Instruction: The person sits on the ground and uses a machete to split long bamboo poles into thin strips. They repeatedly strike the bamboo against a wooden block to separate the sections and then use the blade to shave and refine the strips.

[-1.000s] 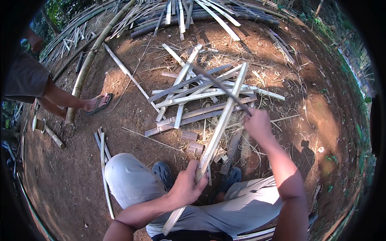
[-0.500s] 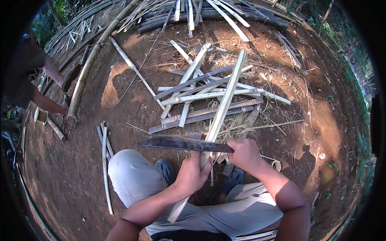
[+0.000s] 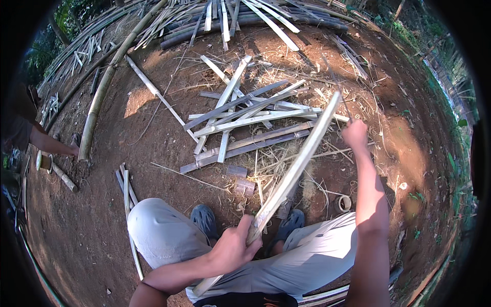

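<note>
My left hand [image 3: 231, 251] is wrapped round the lower part of a long split bamboo strip [image 3: 299, 162]. The strip slants up and away to the right, its near end lying over my lap. To the right of its far end, my right hand [image 3: 355, 134] grips a machete [image 3: 336, 84]. The blade is seen almost edge-on and points away from me, apart from the strip. Beyond the held strip, a crossed pile of bamboo strips [image 3: 266, 118] lies on the ground among pale curled shavings [image 3: 327, 148].
Two short bamboo pieces [image 3: 244, 186] and a bamboo ring [image 3: 344, 203] lie near my feet. More strips [image 3: 134, 225] rest beside my left knee. A long bamboo pole [image 3: 105, 92] and stacked bamboo [image 3: 255, 28] lie farther off. Another person's arm [image 3: 51, 143] reaches down at the left.
The machete has moved from across the strip, above my left hand, out to the far right with my right hand. The strip's far end has swung right and nearer. The other person has bent down.
</note>
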A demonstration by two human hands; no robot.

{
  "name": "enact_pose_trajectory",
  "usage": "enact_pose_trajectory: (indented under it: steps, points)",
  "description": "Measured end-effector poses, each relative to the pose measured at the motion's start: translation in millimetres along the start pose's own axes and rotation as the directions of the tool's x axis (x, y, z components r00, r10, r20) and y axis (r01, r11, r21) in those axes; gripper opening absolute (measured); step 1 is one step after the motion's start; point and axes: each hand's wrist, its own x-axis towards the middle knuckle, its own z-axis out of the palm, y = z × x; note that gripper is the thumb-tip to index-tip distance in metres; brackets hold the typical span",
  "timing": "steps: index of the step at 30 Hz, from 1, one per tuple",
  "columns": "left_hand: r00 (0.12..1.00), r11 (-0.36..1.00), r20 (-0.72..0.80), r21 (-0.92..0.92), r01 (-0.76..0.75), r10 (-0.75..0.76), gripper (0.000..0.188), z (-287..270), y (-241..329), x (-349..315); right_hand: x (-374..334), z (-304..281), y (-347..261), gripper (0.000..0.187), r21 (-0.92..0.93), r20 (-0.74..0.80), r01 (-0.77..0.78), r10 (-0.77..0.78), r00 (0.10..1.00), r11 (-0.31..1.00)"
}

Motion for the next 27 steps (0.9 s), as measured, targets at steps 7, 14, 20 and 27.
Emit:
enact_pose_trajectory:
  steps: [7, 14, 20, 27]
  points:
    - [0.95, 0.927, -0.206, -0.342, 0.155, -0.235, 0.038, -22, 1, 38, -9, -6, 20, 0.02, 0.208, -0.098, -0.042, 0.064, 0.993, 0.977]
    - [0.966, 0.597, -0.065, -0.796, 0.1, -0.248, 0.027, -16, 12, 79, -91, -18, -78, 0.023, 0.384, -0.077, 0.343, -0.34, 0.937, 0.857]
    - [0.933, 0.734, -0.094, -0.646, 0.209, -0.348, 0.017, -7, -8, 67, -183, -17, -136, 0.016, 0.234, 0.104, 0.776, -0.809, 0.579, 0.586]
    - [0.906, 0.951, -0.422, -0.268, -0.151, 0.025, 0.015, 27, -22, 72, -190, -4, -127, 0.013, 0.221, 0.091, 0.795, -0.823, 0.561, 0.566]
